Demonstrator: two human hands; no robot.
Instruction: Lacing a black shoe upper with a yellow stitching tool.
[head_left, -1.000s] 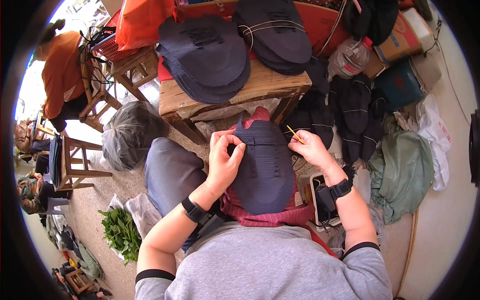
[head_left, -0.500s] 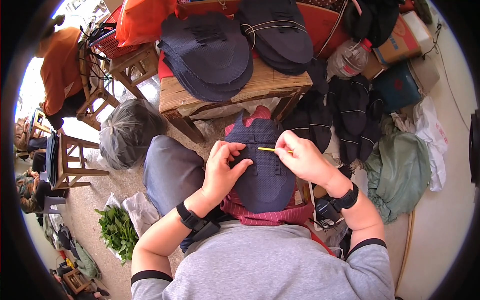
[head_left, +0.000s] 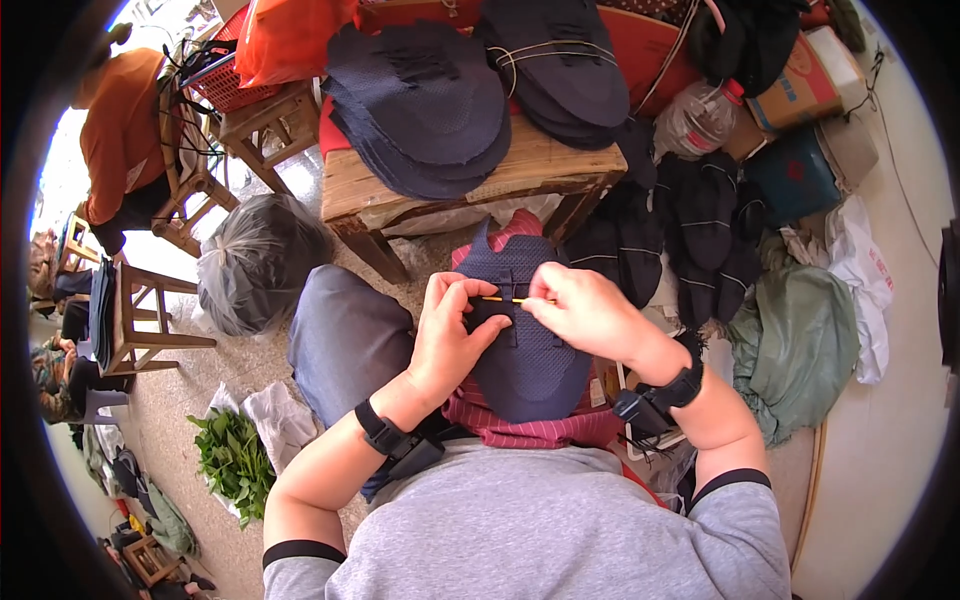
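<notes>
A dark navy knitted shoe upper (head_left: 530, 385) lies across my lap on a red striped cloth (head_left: 480, 425). My left hand (head_left: 440, 335) holds its left side, fingers curled and thumb resting on the fabric. My right hand (head_left: 590, 318) pinches a thin yellow-handled tool (head_left: 518, 300), which lies crosswise over the narrow slits and strips in the middle of the upper. Its dark shaft points left toward my left fingertips; the exact tip is too small to make out.
Ahead, a wooden bench (head_left: 470, 185) bears a stack of navy uppers (head_left: 420, 110) and a tied bundle (head_left: 565, 70). A grey plastic bag (head_left: 260, 265) and green leaves (head_left: 235, 465) lie left. Dark bundles (head_left: 700, 230) and a green sack (head_left: 800, 330) sit right.
My right hand has moved left with the yellow-handled tool, bringing it closer to my left hand. Less of the yellow handle shows. My left hand stays nearly in place.
</notes>
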